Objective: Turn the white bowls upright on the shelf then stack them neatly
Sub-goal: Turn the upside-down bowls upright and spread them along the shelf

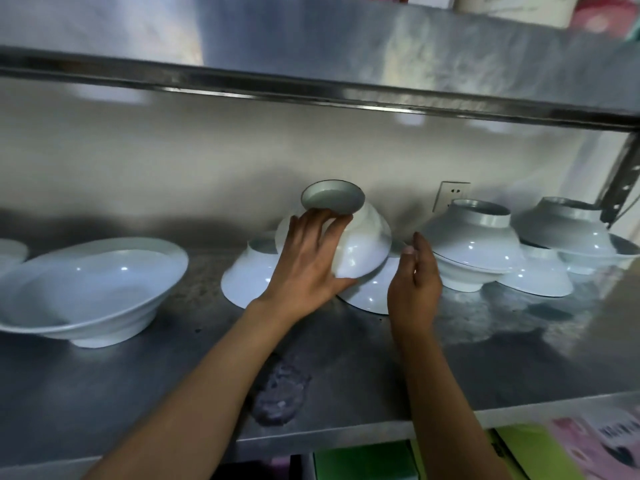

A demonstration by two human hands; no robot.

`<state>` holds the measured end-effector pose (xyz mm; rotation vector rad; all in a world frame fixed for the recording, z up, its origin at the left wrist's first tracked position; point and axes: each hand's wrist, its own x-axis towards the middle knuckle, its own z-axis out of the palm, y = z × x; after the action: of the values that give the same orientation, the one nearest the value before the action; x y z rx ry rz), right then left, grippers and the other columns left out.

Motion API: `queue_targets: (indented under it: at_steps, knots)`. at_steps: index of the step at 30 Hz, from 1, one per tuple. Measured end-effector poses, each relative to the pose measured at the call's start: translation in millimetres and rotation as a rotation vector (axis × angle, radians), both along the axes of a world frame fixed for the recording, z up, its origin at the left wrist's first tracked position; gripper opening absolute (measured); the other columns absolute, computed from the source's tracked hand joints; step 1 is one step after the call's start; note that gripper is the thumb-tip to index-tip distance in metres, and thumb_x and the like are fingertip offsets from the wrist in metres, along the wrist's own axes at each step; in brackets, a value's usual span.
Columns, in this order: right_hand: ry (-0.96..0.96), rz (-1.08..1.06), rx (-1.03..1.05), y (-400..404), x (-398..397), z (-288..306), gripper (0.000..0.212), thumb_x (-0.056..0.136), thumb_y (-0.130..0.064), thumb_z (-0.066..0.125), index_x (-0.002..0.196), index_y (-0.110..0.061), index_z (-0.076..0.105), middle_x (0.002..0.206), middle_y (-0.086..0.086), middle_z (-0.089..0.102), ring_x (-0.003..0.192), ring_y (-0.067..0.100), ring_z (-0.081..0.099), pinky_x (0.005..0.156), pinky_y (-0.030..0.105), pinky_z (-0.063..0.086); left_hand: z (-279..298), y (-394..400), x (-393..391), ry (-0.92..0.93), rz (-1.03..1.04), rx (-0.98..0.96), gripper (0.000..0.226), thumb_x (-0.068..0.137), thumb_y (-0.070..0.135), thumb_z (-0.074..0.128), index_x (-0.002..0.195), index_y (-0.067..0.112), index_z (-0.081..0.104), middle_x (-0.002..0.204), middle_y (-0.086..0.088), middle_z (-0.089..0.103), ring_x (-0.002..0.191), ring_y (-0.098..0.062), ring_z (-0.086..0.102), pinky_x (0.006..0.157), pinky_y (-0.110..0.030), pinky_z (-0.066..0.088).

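— Where's the bowl?
— The left hand (304, 258) grips an upside-down white bowl (349, 233), tilted above two others mid-shelf (346, 358). The right hand (414, 282) is open, empty.
— Room?
— Bare front edge. The upright bowl (90, 289) looks empty, maybe.

The steel shelf (363, 368) carries an upright white bowl (93, 289) at left, overturned white bowls (242, 275) at centre and right, and a dark smudge (280, 393) near its front edge.

L hand (308, 258) grips inverted bowl (360, 244); R hand (414, 282) open beside.
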<state>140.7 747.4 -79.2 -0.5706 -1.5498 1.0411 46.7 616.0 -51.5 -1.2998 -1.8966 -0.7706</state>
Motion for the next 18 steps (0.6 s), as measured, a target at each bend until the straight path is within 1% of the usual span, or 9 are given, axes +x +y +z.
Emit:
queue_targets:
  at_steps: [2,4,6,7,9,11,13,15,18]
  knots:
    - [0.058,0.068,-0.135,-2,6,6,0.039,0.099,-0.031,0.044,0.135,-0.016,0.051,0.137,-0.002,0.054,0.127,0.011,0.048,0.104,0.023,0.038,2,-1,2,0.006,-0.006,0.003,0.081,0.074,0.046,0.069,0.141,0.016,0.035,0.141,-0.014,0.039,0.129,-0.03,0.033,0.104,-0.057,0.034]
    - [0.112,0.146,-0.223,-1,9,8,0.034,0.099,-0.03,0.045,0.127,-0.014,0.057,0.129,0.002,0.061,0.12,0.016,0.055,0.099,0.028,0.046,3,-3,4,0.015,-0.018,0.02,0.079,0.074,0.047,0.067,0.139,0.016,0.035,0.141,-0.015,0.039,0.129,-0.031,0.033,0.103,-0.057,0.035]
    - [0.135,0.265,-0.302,-1,9,10,0.03,0.099,-0.029,0.046,0.115,-0.012,0.064,0.114,0.008,0.069,0.107,0.02,0.064,0.09,0.033,0.054,4,-3,6,0.043,-0.039,0.06,0.076,0.075,0.048,0.066,0.136,0.015,0.037,0.138,-0.015,0.041,0.128,-0.031,0.034,0.102,-0.057,0.036]
    - [0.144,0.328,-0.342,-1,9,11,0.03,0.099,-0.028,0.047,0.112,-0.009,0.065,0.109,0.012,0.07,0.1,0.022,0.067,0.087,0.035,0.056,4,-3,7,0.056,-0.048,0.08,0.074,0.075,0.048,0.066,0.135,0.015,0.038,0.136,-0.015,0.041,0.127,-0.03,0.034,0.101,-0.056,0.037]
    - [0.177,0.441,-0.403,-2,10,14,0.026,0.096,-0.02,0.053,0.111,-0.001,0.064,0.106,0.019,0.069,0.092,0.024,0.069,0.086,0.038,0.056,5,-4,9,0.081,-0.059,0.11,0.072,0.076,0.048,0.066,0.133,0.014,0.039,0.134,-0.014,0.04,0.125,-0.029,0.035,0.1,-0.055,0.038]
    - [0.257,0.563,-0.465,-2,13,16,0.024,0.094,-0.009,0.055,0.112,0.004,0.061,0.107,0.02,0.068,0.094,0.025,0.067,0.088,0.039,0.056,3,-3,9,0.113,-0.065,0.124,0.072,0.075,0.048,0.069,0.131,0.014,0.04,0.132,-0.014,0.041,0.124,-0.03,0.036,0.099,-0.055,0.039]
    - [0.35,0.688,-0.535,1,16,18,0.025,0.093,-0.003,0.052,0.116,0.005,0.059,0.109,0.017,0.068,0.099,0.026,0.066,0.091,0.037,0.054,0,-1,10,0.147,-0.063,0.125,0.073,0.072,0.046,0.072,0.13,0.014,0.042,0.13,-0.015,0.043,0.124,-0.031,0.037,0.1,-0.056,0.038]
    - [0.414,0.806,-0.58,4,19,18,0.029,0.093,-0.001,0.05,0.121,0.005,0.056,0.115,0.017,0.067,0.108,0.027,0.064,0.095,0.036,0.052,1,-1,11,0.159,-0.063,0.121,0.076,0.069,0.045,0.076,0.13,0.014,0.042,0.13,-0.014,0.042,0.123,-0.031,0.038,0.102,-0.056,0.037]
    - [0.448,0.911,-0.594,3,21,17,0.039,0.093,-0.002,0.048,0.131,0.007,0.047,0.131,0.024,0.056,0.122,0.032,0.055,0.101,0.037,0.047,3,-3,13,0.15,-0.053,0.077,0.088,0.063,0.045,0.081,0.133,0.013,0.038,0.129,-0.012,0.036,0.123,-0.029,0.036,0.102,-0.053,0.039]
